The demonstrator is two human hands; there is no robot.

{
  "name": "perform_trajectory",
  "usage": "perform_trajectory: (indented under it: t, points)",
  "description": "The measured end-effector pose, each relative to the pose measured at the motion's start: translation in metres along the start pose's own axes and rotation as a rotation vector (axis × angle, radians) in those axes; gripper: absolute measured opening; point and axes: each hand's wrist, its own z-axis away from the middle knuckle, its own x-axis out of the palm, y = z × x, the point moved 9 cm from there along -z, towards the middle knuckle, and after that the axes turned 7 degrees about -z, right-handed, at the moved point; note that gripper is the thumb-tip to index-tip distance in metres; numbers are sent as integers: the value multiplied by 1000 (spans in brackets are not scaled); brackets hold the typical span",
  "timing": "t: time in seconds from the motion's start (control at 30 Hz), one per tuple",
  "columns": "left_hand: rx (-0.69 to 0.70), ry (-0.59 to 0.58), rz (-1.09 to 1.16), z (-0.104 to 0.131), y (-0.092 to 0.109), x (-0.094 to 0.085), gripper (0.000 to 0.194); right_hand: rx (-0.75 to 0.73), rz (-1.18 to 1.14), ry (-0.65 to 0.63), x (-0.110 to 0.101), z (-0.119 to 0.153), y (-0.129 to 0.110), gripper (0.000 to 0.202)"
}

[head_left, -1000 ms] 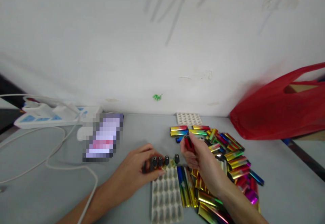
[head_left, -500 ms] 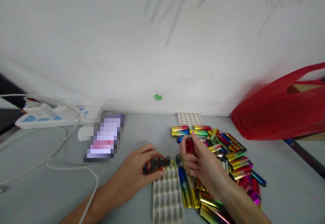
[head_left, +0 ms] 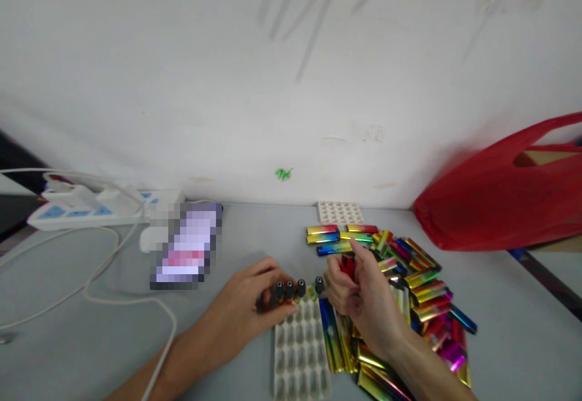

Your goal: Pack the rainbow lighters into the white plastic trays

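A pale tray (head_left: 300, 352) with rows of oval slots lies in front of me. Several lighters (head_left: 290, 290) with dark tops stand upright in its far row. My left hand (head_left: 254, 304) is closed around the far left corner, thumb over the tray's edge, fingers behind the leftmost lighters; its grip is partly hidden. Just right of the tray, my right hand (head_left: 364, 292) is raised and closed on a red lighter (head_left: 348, 264) with a dark top. Beneath and beyond that hand spreads a pile of shiny multicoloured lighters (head_left: 427, 292).
A second pale tray (head_left: 340, 212) lies by the wall. At left are a phone (head_left: 188, 246), a white power strip (head_left: 113, 207) and a white cable (head_left: 127, 299) crossing over my left forearm. A red bag (head_left: 495, 201) stands at the right.
My right hand has shifted slightly to the right and down with the red lighter, turning it a little. My left hand and the near tray are unmoved.
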Motion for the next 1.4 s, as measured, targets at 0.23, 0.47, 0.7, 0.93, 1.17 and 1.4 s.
perform_trajectory:
  t: [0.23, 0.47, 0.7, 0.93, 1.17, 1.4]
  points:
    - [-10, -4, -12, 0, 0, 0, 11, -21, -49, -47, 2, 0, -1, 64]
    - [4, -3, -26, -1, 3, -1, 10, -55, -57, 96, -8, -1, -6, 56]
    - [-6, -10, -36, -1, 2, 0, 10, -142, -115, 82, -5, -3, -14, 54]
    - [-9, -10, -27, 1, 2, 0, 10, -127, -114, 51, -6, -3, -14, 45]
    - [-1, -16, -38, -1, 2, 1, 10, -84, -139, 73, -13, -4, -14, 56]
    - [9, -6, -36, 0, 1, 1, 11, -54, -159, 32, -10, -2, -11, 57]
